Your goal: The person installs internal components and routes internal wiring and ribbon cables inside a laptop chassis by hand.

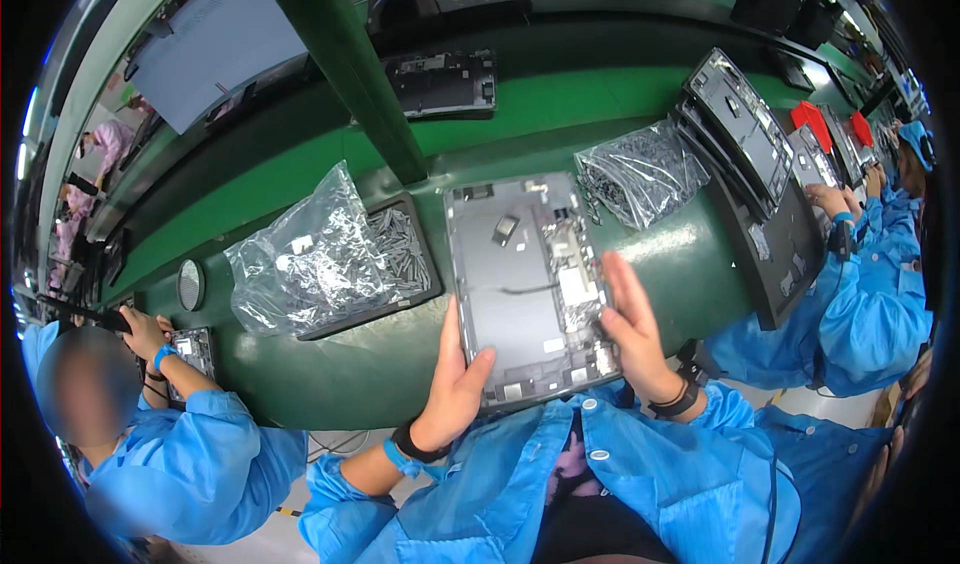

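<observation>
In front of me is an opened tablet (515,309), a grey slab with its inner boards and connectors bare along the right side. A small dark metallic piece (505,230) lies on its upper part. My left hand (455,384) grips the lower left edge, thumb over the face. On the right edge is my right hand (633,329), thumb bent over the rim and fingers stretched along the side. Both hands hold the tablet between them. The fingertips beneath it are hidden.
Left of the tablet, a dark tray (432,282) holds many small dark parts, partly under a clear plastic bag (300,264). Another bag of parts (645,174) lies to the right, near stacked device housings (735,129). A green post (345,69) rises ahead. Co-workers sit on both sides.
</observation>
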